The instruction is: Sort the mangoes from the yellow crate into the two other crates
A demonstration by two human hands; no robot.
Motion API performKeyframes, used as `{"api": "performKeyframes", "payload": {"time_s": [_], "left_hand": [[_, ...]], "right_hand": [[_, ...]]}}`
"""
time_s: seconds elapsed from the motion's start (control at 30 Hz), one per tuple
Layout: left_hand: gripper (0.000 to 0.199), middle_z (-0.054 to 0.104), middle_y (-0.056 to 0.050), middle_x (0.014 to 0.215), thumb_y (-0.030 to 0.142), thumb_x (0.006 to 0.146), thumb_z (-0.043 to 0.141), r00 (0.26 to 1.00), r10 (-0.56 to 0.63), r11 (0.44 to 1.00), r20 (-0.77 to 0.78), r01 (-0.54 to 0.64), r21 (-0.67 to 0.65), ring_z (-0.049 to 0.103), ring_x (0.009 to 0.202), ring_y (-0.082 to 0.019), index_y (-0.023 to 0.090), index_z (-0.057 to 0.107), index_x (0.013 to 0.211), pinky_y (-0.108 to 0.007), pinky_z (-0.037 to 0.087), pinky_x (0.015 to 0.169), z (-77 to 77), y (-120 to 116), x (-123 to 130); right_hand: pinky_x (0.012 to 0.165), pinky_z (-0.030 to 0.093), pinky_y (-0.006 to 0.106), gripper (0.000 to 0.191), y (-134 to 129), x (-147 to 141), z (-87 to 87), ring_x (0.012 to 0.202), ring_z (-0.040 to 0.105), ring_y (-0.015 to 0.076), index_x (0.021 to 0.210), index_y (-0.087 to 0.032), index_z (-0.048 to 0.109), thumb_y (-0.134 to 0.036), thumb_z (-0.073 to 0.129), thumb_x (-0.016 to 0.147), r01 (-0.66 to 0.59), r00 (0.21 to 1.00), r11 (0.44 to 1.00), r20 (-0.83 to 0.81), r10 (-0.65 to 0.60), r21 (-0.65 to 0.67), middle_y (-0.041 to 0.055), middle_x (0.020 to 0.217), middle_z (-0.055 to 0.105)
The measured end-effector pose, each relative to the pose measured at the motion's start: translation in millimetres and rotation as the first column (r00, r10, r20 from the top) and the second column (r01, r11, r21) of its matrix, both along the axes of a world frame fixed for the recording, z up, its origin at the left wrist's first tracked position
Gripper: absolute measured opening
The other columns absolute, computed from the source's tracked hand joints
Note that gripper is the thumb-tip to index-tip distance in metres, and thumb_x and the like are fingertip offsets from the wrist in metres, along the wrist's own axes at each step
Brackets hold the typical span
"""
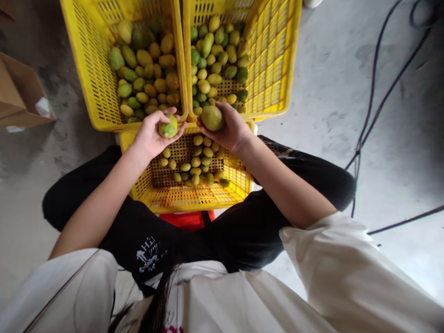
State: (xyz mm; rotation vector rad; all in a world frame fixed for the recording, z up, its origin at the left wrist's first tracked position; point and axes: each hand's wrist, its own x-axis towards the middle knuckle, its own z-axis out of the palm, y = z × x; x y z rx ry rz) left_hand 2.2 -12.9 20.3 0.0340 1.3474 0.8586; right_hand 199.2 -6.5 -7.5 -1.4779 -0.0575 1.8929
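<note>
"What's in the grip?"
"The left hand [151, 130], half curled, has a green-yellow round fruit [168, 127]; the right hand [227, 127], cupped, has an olive-yellow oval fruit [212, 118] — both above the near yellow slotted plastic crate [194, 204]."
"How far along?"
"Unfinished, I'd judge — green and yellow oval fruits [196, 162] lie in that crate, more in the matching far-left crate [81, 60] and far-right crate [275, 60]; these two aren't set down."
</note>
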Motion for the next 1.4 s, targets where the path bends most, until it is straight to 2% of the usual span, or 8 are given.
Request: {"api": "performKeyframes", "payload": {"time_s": [0.13, 0.37, 0.57, 0.8, 0.97, 1.1, 1.3, 1.4], "left_hand": [[0.020, 0.081, 0.000, 0.087, 0.019, 0.094, 0.096, 0.999, -0.034, 0.999, -0.031, 0.035, 0.010, 0.088, 0.092, -0.020, 0.027, 0.078, 0.099, -0.026, 0.071, 0.081, -6.9, 0, 0], [0.021, 0.079, -0.002, 0.090, 0.017, 0.099, 0.093, 0.997, -0.001, 1.000, -0.082, 0.000, -0.001, 0.085, 0.097, -0.021, 0.024, 0.074, 0.095, -0.034, 0.074, 0.099, -7.5, 0, 2], [0.029, 0.081, -0.005, 0.092, 0.047, 0.102, 0.099, 0.989, -0.114, 0.993, -0.091, 0.114, -0.005, 0.080, 0.096, -0.025, 0.026, 0.079, 0.104, -0.036, 0.068, 0.088, -22.5, -5, -3], [0.035, 0.081, -0.006, 0.093, 0.058, 0.104, 0.095, 0.990, -0.104, 0.994, -0.097, 0.100, -0.042, 0.082, 0.094, -0.026, 0.027, 0.078, 0.105, -0.033, 0.064, 0.078, -26.1, -3, -5], [0.037, 0.080, -0.002, 0.098, 0.052, 0.094, 0.105, 0.986, -0.098, 0.995, -0.134, 0.094, -0.039, 0.081, 0.086, -0.020, 0.032, 0.081, 0.113, -0.027, 0.061, 0.073, -22.4, 0, -9], [0.045, 0.079, -0.005, 0.085, 0.070, 0.100, 0.097, 0.995, -0.062, 0.996, -0.077, 0.057, -0.064, 0.081, 0.081, -0.023, 0.030, 0.079, 0.108, -0.027, 0.056, 0.061, -25.4, 3, -10], [0.051, 0.077, -0.006, 0.081, 0.082, 0.108, 0.082, 0.996, -0.045, 0.996, -0.072, 0.039, -0.076, 0.078, 0.076, -0.025, 0.030, 0.078, 0.106, -0.029, 0.048, 0.054, -33.3, 5, -12], [0.049, 0.075, -0.006, 0.082, 0.079, 0.108, 0.083, 0.994, -0.045, 0.997, -0.097, 0.040, -0.058, 0.078, 0.079, -0.025, 0.030, 0.080, 0.106, -0.029, 0.049, 0.054, -30.4, 5, -14]], "right_hand": [[0.086, 0.067, 0.027, 0.041, 2, 2, -2.1, 0.101, 0.075, 0.0204, 0.102, -0.027, 0.069, -0.060, 0.067, 0.126, -0.047, 0.998, 0.998, 0.055, 0.045, 0.037, 0.0017, 0.093, 0.077], [0.112, 0.068, 0.033, 0.022, -5, -3, 5.3, 0.119, 0.076, 0.0183, 0.099, -0.028, 0.070, -0.029, 0.081, 0.118, -0.044, 0.991, 0.994, 0.130, 0.031, 0.099, -0.0038, 0.098, 0.075], [0.105, 0.066, 0.044, 0.047, 3, 1, -8.2, 0.115, 0.078, 0.0251, 0.095, -0.026, 0.067, -0.065, 0.068, 0.121, -0.117, 0.987, 0.993, 0.113, 0.112, 0.033, 0.0011, 0.090, 0.077], [0.110, 0.071, 0.044, 0.040, -1, 3, -13.2, 0.109, 0.073, 0.0250, 0.099, -0.030, 0.069, -0.063, 0.089, 0.106, -0.054, 0.999, 0.998, 0.007, 0.054, 0.045, 0.0001, 0.095, 0.070], [0.101, 0.075, 0.041, 0.042, -7, 5, -23.5, 0.106, 0.078, 0.0232, 0.102, -0.032, 0.066, -0.056, 0.100, 0.099, -0.053, 0.992, 0.991, 0.123, 0.038, 0.120, -0.0024, 0.096, 0.071], [0.091, 0.075, 0.040, 0.043, -7, 5, -22.2, 0.097, 0.081, 0.0227, 0.107, -0.030, 0.070, -0.061, 0.099, 0.101, -0.112, 0.983, 0.985, 0.160, 0.091, 0.129, -0.0019, 0.093, 0.074], [0.061, 0.056, 0.022, 0.042, -4, 3, -11.9, 0.073, 0.068, 0.0134, 0.099, -0.027, 0.068, -0.063, 0.081, 0.118, -0.129, 0.988, 0.989, 0.099, 0.121, 0.070, 0.0011, 0.095, 0.080], [0.063, 0.058, 0.024, 0.047, -2, 6, -15.9, 0.077, 0.072, 0.0160, 0.101, -0.026, 0.071, -0.069, 0.073, 0.120, -0.126, 0.990, 0.991, 0.069, 0.123, 0.035, 0.0036, 0.099, 0.082]]}}
